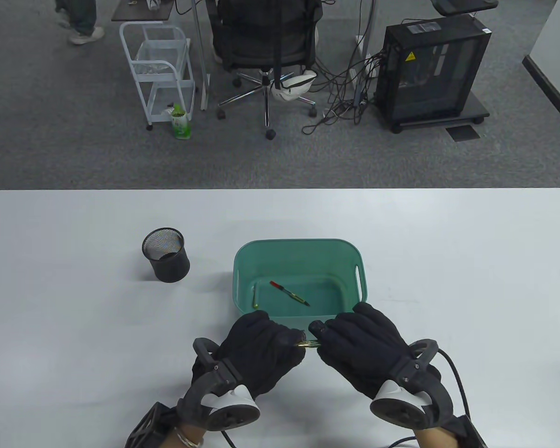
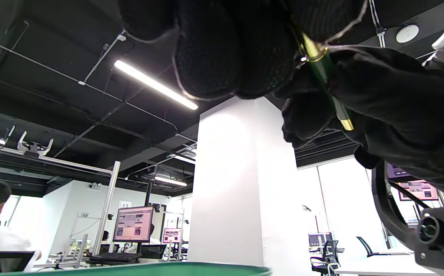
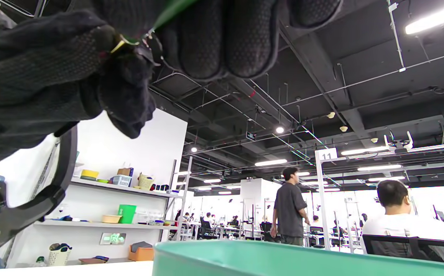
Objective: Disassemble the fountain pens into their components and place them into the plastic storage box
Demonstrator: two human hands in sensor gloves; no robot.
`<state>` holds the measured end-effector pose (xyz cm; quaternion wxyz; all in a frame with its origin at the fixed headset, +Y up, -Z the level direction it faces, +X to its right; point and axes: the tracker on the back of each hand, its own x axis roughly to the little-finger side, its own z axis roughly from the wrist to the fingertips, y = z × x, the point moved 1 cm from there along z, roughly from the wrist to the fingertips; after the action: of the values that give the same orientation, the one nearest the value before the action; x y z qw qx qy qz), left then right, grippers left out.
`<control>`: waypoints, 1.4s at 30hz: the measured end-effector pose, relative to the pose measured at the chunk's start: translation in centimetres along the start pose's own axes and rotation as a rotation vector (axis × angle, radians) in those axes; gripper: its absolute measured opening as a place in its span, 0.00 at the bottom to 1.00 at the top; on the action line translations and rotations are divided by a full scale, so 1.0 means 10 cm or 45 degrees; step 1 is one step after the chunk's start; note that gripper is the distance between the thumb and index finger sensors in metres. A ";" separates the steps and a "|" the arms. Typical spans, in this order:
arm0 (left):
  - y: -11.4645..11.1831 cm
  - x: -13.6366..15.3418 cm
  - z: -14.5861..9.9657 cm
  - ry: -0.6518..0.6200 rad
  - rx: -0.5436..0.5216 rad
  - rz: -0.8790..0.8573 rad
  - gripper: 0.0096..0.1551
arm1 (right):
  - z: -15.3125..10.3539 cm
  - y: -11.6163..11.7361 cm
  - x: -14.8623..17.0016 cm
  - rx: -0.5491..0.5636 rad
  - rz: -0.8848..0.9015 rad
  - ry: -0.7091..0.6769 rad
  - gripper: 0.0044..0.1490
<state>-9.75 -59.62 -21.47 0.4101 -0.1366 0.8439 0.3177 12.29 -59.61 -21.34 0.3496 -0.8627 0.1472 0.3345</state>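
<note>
In the table view, at lower centre of the frame, the left hand point(image 1: 261, 350) and right hand point(image 1: 361, 347) each grasped one end of a green fountain pen point(image 1: 309, 345). Its long axis ran left to right between the two grips, just below the teal storage box point(image 1: 361, 270), which already held a red-tipped refill point(image 1: 289, 293).

In the left wrist view, the pen point(image 2: 327, 82) slanted down from the upper right, pinched there.

In the right wrist view, only its gold ring point(image 3: 120, 43) showed at upper left. Pulling apart along that axis looked next.
</note>
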 end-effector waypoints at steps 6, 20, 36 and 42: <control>-0.02 0.04 0.01 0.022 0.046 -0.042 0.25 | 0.00 0.00 -0.02 0.010 -0.043 -0.007 0.27; -0.06 0.07 -0.01 0.067 0.056 -0.002 0.33 | 0.00 0.01 0.01 -0.016 -0.075 0.000 0.28; -0.07 0.05 -0.01 0.055 0.052 0.028 0.24 | 0.00 0.00 0.03 -0.021 -0.091 0.004 0.28; -0.08 0.05 -0.01 0.054 0.063 0.018 0.24 | 0.00 0.01 0.02 -0.025 -0.087 0.002 0.28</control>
<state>-9.72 -60.25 -22.16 0.3932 -0.1270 0.8610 0.2967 12.40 -59.71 -21.54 0.3522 -0.8709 0.1144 0.3231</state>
